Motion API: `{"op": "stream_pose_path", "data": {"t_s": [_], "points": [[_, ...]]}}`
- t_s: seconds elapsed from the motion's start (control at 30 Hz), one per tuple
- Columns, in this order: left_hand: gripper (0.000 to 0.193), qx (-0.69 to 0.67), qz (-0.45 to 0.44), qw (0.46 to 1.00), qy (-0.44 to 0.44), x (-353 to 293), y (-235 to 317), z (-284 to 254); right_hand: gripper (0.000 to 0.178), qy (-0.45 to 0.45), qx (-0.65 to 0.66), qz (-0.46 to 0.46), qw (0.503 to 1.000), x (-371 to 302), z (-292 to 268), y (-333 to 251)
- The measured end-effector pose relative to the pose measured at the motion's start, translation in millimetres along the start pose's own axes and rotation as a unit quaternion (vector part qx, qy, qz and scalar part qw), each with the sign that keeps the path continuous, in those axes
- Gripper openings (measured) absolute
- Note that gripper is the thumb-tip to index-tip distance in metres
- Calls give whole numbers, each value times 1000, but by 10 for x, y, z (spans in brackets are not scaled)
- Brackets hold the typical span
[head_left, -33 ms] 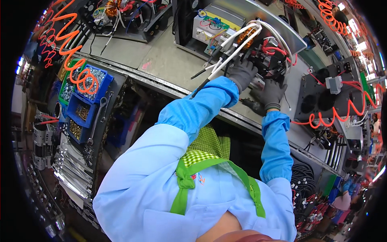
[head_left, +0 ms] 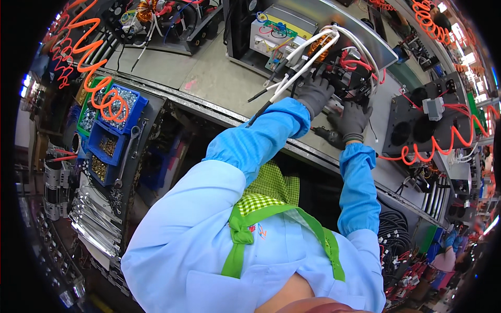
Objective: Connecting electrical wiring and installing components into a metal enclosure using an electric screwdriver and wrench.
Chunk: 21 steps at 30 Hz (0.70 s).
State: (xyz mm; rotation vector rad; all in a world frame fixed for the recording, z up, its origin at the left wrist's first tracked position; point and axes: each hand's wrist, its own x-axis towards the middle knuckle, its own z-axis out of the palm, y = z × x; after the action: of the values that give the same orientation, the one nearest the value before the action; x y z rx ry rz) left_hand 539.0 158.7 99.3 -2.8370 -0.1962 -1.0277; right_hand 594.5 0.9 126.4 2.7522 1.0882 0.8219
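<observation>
In front of me stands an open metal chassis [head_left: 245, 61] with a fan-like black part [head_left: 350, 78], a copper-wound coil [head_left: 319, 48] and a green circuit board [head_left: 279, 28]. Thick white cables [head_left: 292, 78] loop over it and hang past its near edge. My grey-gloved left hand [head_left: 314, 96] reaches in below the coil, its fingers bent beside the cables. On the chassis's near edge, to the right, rests my gloved right hand [head_left: 355, 121], fingers curled at the black part. What either hand's fingertips grip is hidden. A dark tool [head_left: 327, 135] lies on the bench between my wrists.
Blue bins [head_left: 107, 142] of small fasteners sit at left, next to a wrench [head_left: 128, 156] and metal strips [head_left: 94, 219]. Orange coiled hoses [head_left: 88, 65] hang at left and right. Another chassis [head_left: 177, 31] stands far left; a black panel [head_left: 422, 117] with wiring stands right.
</observation>
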Motion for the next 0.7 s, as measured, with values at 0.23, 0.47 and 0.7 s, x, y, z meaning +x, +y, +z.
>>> {"op": "stream_pose_path", "data": {"t_s": [0.23, 0.47, 0.7], "points": [[24, -41, 37, 997, -52, 144, -69, -73, 53, -6, 64, -17, 998, 85, 88, 65], [26, -351, 121, 928, 37, 42, 1566, -287, 39, 45, -2, 134, 990, -942, 388, 1614], [25, -703, 311, 634, -82, -708, 436, -2115, 54, -22, 13, 428, 903, -2407, 16, 2633]]}}
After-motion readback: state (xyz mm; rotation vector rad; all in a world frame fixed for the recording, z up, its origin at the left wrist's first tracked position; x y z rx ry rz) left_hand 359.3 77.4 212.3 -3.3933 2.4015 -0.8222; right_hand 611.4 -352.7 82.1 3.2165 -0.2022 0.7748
